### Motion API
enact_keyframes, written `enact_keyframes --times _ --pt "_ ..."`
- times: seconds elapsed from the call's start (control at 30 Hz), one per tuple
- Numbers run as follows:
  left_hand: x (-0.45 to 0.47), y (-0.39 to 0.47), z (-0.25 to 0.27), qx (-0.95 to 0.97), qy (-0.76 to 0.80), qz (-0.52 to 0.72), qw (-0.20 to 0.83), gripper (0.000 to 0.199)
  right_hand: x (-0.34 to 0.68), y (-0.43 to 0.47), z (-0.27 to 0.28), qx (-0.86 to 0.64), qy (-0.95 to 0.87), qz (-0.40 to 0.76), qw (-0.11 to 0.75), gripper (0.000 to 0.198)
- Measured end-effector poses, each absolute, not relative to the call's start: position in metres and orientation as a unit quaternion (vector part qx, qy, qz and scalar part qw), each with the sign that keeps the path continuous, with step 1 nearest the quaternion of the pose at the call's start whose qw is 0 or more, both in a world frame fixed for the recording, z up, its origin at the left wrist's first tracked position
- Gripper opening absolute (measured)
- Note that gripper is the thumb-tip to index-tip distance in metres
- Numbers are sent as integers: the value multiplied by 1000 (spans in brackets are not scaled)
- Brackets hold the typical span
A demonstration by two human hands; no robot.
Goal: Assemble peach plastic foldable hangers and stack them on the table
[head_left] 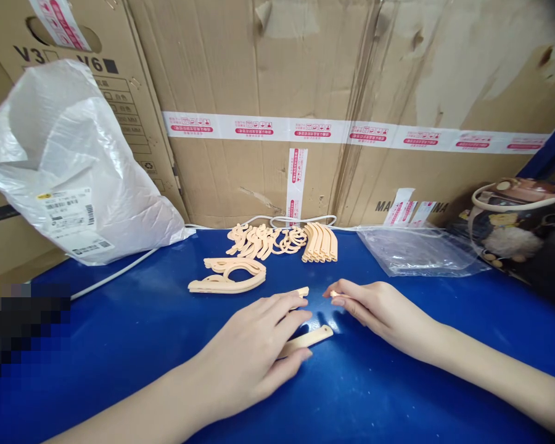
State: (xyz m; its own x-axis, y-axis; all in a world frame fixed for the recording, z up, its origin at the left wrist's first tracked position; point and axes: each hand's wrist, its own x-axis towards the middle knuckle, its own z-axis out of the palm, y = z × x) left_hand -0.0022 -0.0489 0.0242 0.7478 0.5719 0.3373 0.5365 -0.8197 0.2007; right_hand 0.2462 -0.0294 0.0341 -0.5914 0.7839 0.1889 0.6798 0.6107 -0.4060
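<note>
Just in front of us, low over the blue table [361, 394], we have our left hand [268, 327] palm down, its fingers loosely curled about a pale strip [309, 339] whose holed end pokes out above the thumb. A second pale end [304, 291] shows past the same hand's fingertips; we cannot tell whether the two are joined, since the hand covers the rest. Beside it, a short gap to the right, our right hand [382, 305] is pinched narrow, thumb and fingers closed on a small pale piece [335, 295] that they mostly hide. Just beyond our left hand lies a pale folded hanger [254, 280]. Farther out, ahead of both hands, we see a heap of pale hooks [263, 240], and touching its right side a neat row of curved tubes [320, 242]. A clear bag [420, 253] lies flat beyond our right hand, with a brown-lidded bottle [531, 189] farther right. Beyond our left hand, off to the left, stands a crumpled white bag [69, 160], a white cord [124, 275] running by its base. Farthest from our hands rise cardboard boxes [245, 74], crossed by printed tape [324, 129].
</note>
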Motion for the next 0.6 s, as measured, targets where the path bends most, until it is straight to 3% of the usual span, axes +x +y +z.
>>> enact_keyframes --times 0.2,0.6 --pt "0 -46 20 939 304 135 85 12 240 -35 38 -426 -869 187 169 23" --pt "-3 -48 29 912 335 153 179 19 235 -40 41 -430 -862 233 135 31"
